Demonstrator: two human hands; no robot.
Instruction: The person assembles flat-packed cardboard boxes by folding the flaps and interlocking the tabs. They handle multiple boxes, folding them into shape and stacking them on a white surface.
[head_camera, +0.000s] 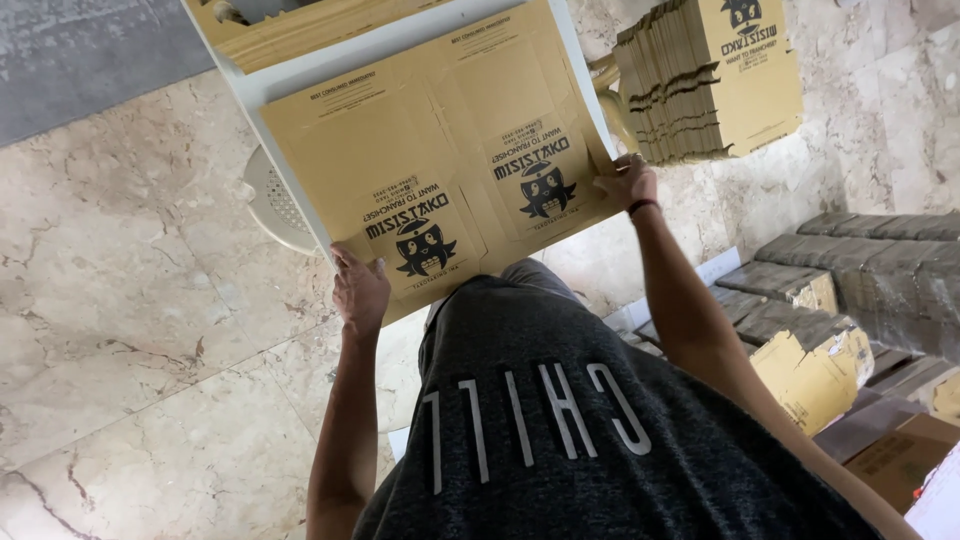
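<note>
The person holds one flat, unfolded cardboard box blank (450, 170) by its near edge, with both hands. The left hand (358, 290) is closed on the near left corner: the fingers curl over the top face, and the thumb is probably below, where it cannot be seen. The right hand (628, 182) grips the near right corner in the same way, and a dark band sits on its wrist. The two hands are well apart, with the whole width of the blank between them.

The blank lies on a white table (262, 88), away from the person's body, and its near edge hangs over the table edge toward the dark grey shirt (560, 420). The sheet looks fully flat; no panel is raised and no flap is bent, so the folding seems not yet begun for this piece. Beyond the left hand, at the far end of the table, more flat brown sheets (300, 25) are lying.

Beyond the right hand and a little to its outer side stands a thick stack of flat blanks (700, 80), which suggests that many pieces are left. Below the right arm, on the marble floor (130, 330), there are bundles of brown cardboard (810, 350), some torn at the corners. It cannot be told if these are finished work or only stock. Under the table, near the left hand, a part of a white plastic stool (272, 205) shows.
</note>
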